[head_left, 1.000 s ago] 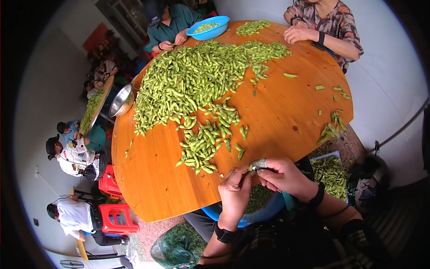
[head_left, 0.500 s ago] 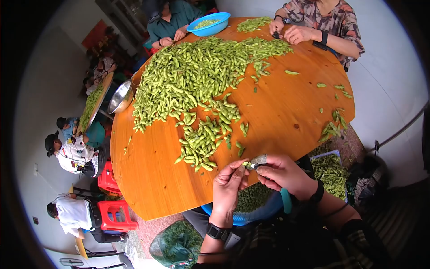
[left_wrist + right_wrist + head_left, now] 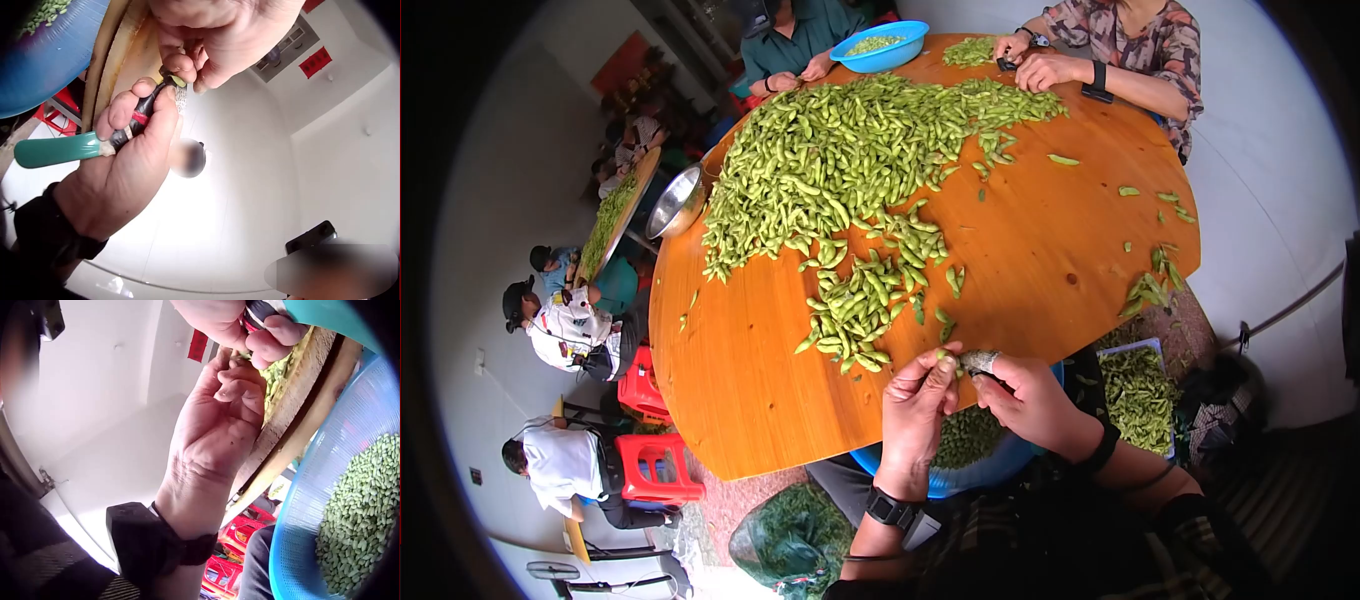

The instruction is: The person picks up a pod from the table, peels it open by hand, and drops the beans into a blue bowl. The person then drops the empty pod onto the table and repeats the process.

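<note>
Over the near table edge, my left hand (image 3: 915, 405) pinches a green pod (image 3: 945, 355) between thumb and fingertips. My right hand (image 3: 1040, 405) touches close beside it, thumb against the pod's end. In the left wrist view the right hand (image 3: 137, 144) grips a tool with a teal handle (image 3: 59, 151) and dark wrapping, its upper end at the pod (image 3: 179, 81); a grey speckled wrap covers one finger. Below the hands is a blue basin (image 3: 284, 531) of shelled beans (image 3: 362, 519). A large heap of pods (image 3: 830, 150) covers the table's far left, with a smaller pile (image 3: 860, 310) nearer.
Two people sit across the table (image 3: 750, 400), near a blue bowl (image 3: 900, 50). A metal bowl (image 3: 677, 203) is at the left edge. Loose pods (image 3: 1150, 290) lie right, above a crate of pods (image 3: 1140, 395). Red stools (image 3: 655, 470) stand left.
The head view has shifted slightly, so the table appears a little higher and further right. Both hands remain together at the pod. The person at far right has moved their hands towards the heap.
</note>
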`<state>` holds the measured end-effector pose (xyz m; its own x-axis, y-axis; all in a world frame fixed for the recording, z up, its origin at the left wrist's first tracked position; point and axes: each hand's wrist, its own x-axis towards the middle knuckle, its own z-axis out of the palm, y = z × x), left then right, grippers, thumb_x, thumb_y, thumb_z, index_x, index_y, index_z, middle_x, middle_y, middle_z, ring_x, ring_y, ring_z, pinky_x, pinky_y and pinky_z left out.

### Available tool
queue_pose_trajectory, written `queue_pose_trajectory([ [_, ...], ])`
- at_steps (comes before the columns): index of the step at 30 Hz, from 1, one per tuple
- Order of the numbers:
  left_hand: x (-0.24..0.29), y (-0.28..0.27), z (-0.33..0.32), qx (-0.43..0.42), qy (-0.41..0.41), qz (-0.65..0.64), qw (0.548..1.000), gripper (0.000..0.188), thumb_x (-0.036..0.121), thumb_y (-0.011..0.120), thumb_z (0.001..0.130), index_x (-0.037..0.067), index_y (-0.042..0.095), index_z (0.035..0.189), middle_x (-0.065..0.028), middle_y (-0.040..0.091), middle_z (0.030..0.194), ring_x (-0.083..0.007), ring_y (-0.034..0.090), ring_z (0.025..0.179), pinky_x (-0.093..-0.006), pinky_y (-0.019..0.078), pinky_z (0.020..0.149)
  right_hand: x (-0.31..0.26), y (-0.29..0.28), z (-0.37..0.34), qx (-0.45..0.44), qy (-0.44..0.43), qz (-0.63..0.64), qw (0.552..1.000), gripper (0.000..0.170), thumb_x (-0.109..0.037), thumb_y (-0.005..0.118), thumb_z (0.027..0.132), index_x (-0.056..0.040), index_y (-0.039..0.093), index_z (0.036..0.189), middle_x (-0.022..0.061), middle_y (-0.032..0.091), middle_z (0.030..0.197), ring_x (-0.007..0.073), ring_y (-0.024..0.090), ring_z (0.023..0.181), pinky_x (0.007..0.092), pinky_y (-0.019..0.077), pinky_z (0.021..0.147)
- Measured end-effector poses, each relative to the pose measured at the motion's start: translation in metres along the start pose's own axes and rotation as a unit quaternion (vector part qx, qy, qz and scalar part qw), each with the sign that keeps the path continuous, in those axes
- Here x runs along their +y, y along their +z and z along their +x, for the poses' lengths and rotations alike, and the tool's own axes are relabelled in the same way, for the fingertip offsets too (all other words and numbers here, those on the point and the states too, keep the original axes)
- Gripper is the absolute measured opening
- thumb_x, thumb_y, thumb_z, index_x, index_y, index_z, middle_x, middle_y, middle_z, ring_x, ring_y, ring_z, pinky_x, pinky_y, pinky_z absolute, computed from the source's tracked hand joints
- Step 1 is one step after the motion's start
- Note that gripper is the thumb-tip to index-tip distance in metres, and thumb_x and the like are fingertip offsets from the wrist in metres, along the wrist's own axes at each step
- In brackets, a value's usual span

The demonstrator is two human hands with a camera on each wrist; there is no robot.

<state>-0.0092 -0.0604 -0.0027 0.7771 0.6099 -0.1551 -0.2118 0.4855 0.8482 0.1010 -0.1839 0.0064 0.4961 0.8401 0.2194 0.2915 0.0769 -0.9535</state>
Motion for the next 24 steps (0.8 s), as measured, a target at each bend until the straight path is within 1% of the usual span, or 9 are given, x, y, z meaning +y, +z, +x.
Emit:
queue_pose_trajectory([
  [2, 0.001, 0.001, -0.002, 0.017, 0.019, 0.050, 0.998, 0.016, 0.007, 0.060, 0.096, 0.003, 0.066, 0.110, -0.0009, 0.065, 0.092, -0.0039, 0.054, 0.063, -0.0188, 0.0424, 0.053, -0.009, -0.005, 0.002, -0.024, 0.025, 0.007, 0.999, 0.006, -0.003, 0.058, 0.090, 0.0011, 0.058, 0.094, 0.0134, 0.055, 0.064, 0.0208, 0.054, 0.051, 0.0320, 0.0424, 0.050],
  [4, 0.004, 0.005, -0.005, 0.030, 0.038, 0.099, 0.994, 0.017, 0.008, 0.059, 0.096, 0.002, 0.066, 0.111, -0.0011, 0.066, 0.096, -0.0034, 0.055, 0.065, -0.0190, 0.0445, 0.055, -0.019, -0.009, 0.005, 0.008, 0.125, 0.051, 0.991, 0.007, -0.006, 0.056, 0.094, 0.0007, 0.059, 0.094, 0.0061, 0.058, 0.063, 0.0112, 0.054, 0.050, 0.0272, 0.0420, 0.047],
  [6, 0.011, 0.010, -0.009, 0.048, 0.085, 0.315, 0.944, 0.023, 0.007, 0.057, 0.096, 0.000, 0.063, 0.118, -0.0083, 0.066, 0.098, -0.0112, 0.061, 0.068, -0.0248, 0.0495, 0.060, -0.020, -0.014, 0.009, -0.015, 0.136, 0.070, 0.988, 0.009, -0.006, 0.054, 0.095, 0.0007, 0.060, 0.093, 0.0037, 0.059, 0.065, 0.0081, 0.054, 0.050, 0.0251, 0.0417, 0.046],
  [7, 0.008, 0.009, -0.008, 0.047, 0.085, 0.315, 0.944, 0.023, 0.007, 0.057, 0.096, 0.000, 0.063, 0.118, -0.0083, 0.066, 0.098, -0.0112, 0.061, 0.068, -0.0248, 0.0495, 0.060, -0.020, -0.016, 0.010, -0.040, 0.145, 0.090, 0.984, 0.011, -0.007, 0.052, 0.096, 0.0008, 0.060, 0.093, 0.0014, 0.059, 0.066, 0.0049, 0.053, 0.050, 0.0231, 0.0414, 0.046],
  [9, 0.004, 0.007, -0.004, -0.003, 0.264, 0.531, 0.805, 0.030, 0.004, 0.056, 0.095, -0.001, 0.058, 0.125, -0.0158, 0.063, 0.095, -0.0242, 0.064, 0.069, -0.0319, 0.0516, 0.063, -0.020, -0.017, 0.013, -0.062, 0.152, 0.120, 0.979, 0.012, -0.006, 0.051, 0.097, 0.0017, 0.060, 0.093, 0.0023, 0.060, 0.067, 0.0058, 0.053, 0.050, 0.0229, 0.0411, 0.045],
  [10, 0.008, 0.015, -0.010, -0.004, 0.200, 0.528, 0.825, 0.036, 0.002, 0.057, 0.092, -0.001, 0.055, 0.128, -0.0206, 0.060, 0.092, -0.0342, 0.064, 0.074, -0.0383, 0.0520, 0.066, -0.022, -0.018, 0.013, -0.076, 0.151, 0.109, 0.980, 0.012, -0.006, 0.051, 0.097, 0.0019, 0.060, 0.093, 0.0026, 0.060, 0.067, 0.0059, 0.053, 0.050, 0.0231, 0.0411, 0.045],
  [13, 0.001, 0.015, -0.011, 0.001, 0.265, 0.572, 0.776, 0.040, 0.001, 0.059, 0.089, 0.000, 0.055, 0.129, -0.0192, 0.061, 0.092, -0.0336, 0.065, 0.075, -0.0394, 0.0525, 0.065, -0.023, -0.020, 0.013, -0.099, 0.155, 0.102, 0.978, 0.012, -0.006, 0.051, 0.096, 0.0018, 0.059, 0.093, 0.0028, 0.059, 0.067, 0.0062, 0.053, 0.049, 0.0234, 0.0418, 0.045],
  [17, -0.001, 0.011, -0.011, 0.008, 0.209, 0.562, 0.800, 0.042, 0.000, 0.061, 0.086, 0.000, 0.056, 0.128, -0.0181, 0.062, 0.091, -0.0341, 0.065, 0.072, -0.0402, 0.0526, 0.063, -0.024, -0.022, 0.010, -0.123, 0.138, 0.067, 0.980, 0.014, -0.009, 0.050, 0.097, -0.0007, 0.059, 0.090, 0.0009, 0.060, 0.069, 0.0048, 0.053, 0.051, 0.0221, 0.0400, 0.043],
  [24, 0.000, 0.015, -0.009, 0.024, 0.231, 0.613, 0.755, 0.041, 0.001, 0.062, 0.084, 0.001, 0.059, 0.124, -0.0164, 0.064, 0.086, -0.0347, 0.065, 0.072, -0.0410, 0.0534, 0.063, -0.020, -0.015, 0.009, -0.113, 0.133, 0.065, 0.982, 0.011, -0.006, 0.051, 0.096, -0.0013, 0.060, 0.092, 0.0001, 0.059, 0.069, 0.0040, 0.053, 0.052, 0.0215, 0.0416, 0.046],
])
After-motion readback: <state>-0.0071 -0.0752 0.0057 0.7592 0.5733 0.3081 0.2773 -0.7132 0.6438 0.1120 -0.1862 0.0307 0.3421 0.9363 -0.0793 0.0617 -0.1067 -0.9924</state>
